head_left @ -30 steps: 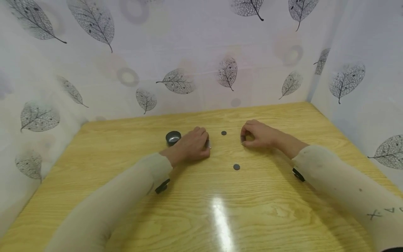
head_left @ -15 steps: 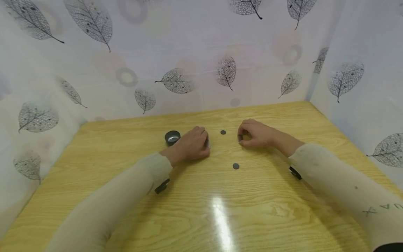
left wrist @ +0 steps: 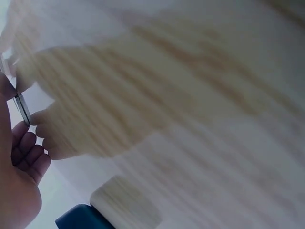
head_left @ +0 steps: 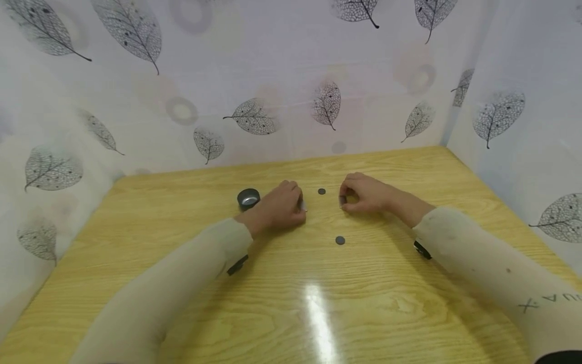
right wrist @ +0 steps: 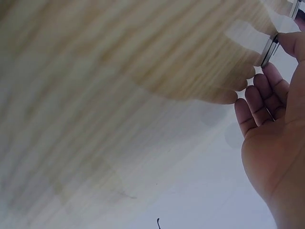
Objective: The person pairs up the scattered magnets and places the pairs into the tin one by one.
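My left hand [head_left: 279,207] pinches a thin, flat, silvery metal piece [left wrist: 22,109] between thumb and fingertips, close over the table right of a small dark round cup [head_left: 245,206]. The cup has a shiny inside, and the hand partly overlaps it in the head view. Across a gap, my right hand [head_left: 366,193] pinches a similar thin metal piece [right wrist: 269,50] by its ends, seen nearly edge-on. What kind of thing these pieces are I cannot tell. One small dark disc [head_left: 322,191] lies between the hands towards the back; another dark disc [head_left: 340,240] lies nearer the front.
The wood-grain table [head_left: 254,313] is glossy, with a bright reflection towards the front. Leaf-print cloth [head_left: 282,65] hangs along its back and both sides. Dark devices sit under both sleeve cuffs.
My right hand has moved left with its metal piece, narrowing the gap between the hands. My left hand has shifted slightly right. Cup and discs stay put.
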`<state>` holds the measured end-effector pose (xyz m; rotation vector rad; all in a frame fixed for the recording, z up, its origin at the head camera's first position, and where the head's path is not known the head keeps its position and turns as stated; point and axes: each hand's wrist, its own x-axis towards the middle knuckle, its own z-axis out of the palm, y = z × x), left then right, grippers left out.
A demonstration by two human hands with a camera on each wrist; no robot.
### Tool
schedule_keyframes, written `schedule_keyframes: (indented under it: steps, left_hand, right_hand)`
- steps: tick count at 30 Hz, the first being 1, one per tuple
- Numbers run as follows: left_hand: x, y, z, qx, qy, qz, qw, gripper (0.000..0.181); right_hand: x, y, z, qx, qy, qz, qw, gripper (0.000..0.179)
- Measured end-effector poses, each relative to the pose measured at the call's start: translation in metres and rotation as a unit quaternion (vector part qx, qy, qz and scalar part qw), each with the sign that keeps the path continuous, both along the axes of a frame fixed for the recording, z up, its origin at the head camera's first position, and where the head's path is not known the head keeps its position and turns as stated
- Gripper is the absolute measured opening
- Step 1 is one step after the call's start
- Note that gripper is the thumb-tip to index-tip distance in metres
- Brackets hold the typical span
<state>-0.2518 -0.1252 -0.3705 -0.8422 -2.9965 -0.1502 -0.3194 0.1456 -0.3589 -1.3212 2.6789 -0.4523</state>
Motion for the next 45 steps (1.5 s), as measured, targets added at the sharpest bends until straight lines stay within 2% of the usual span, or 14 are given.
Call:
schedule_keyframes:
  steps: [4,16,26,32,45]
  left_hand:
    - [-0.001,0.000,0.001,0.014,-0.022,0.015,0.9996,0.028]
    - [-0.004,0.001,0.001,0.001,-0.022,0.002,0.9997,0.038]
    - [-0.004,0.003,0.002,0.000,-0.026,0.002,0.9997,0.039]
    - [-0.005,0.005,0.003,0.000,-0.025,-0.002,0.9997,0.040]
    - [-0.005,0.007,0.003,-0.005,-0.033,0.008,0.9994,0.039]
  right_hand:
    - [0.000,0.000,-0.001,-0.003,0.003,0.001,1.0000,0.018]
    - [0.001,-0.001,-0.003,-0.001,-0.005,-0.011,0.9999,0.018]
    - [0.000,-0.006,-0.004,-0.012,0.000,0.006,0.9999,0.016]
    - [-0.002,-0.008,-0.003,-0.001,-0.004,0.002,1.0000,0.017]
    - [-0.003,-0.012,-0.006,-0.017,-0.001,0.008,0.9998,0.017]
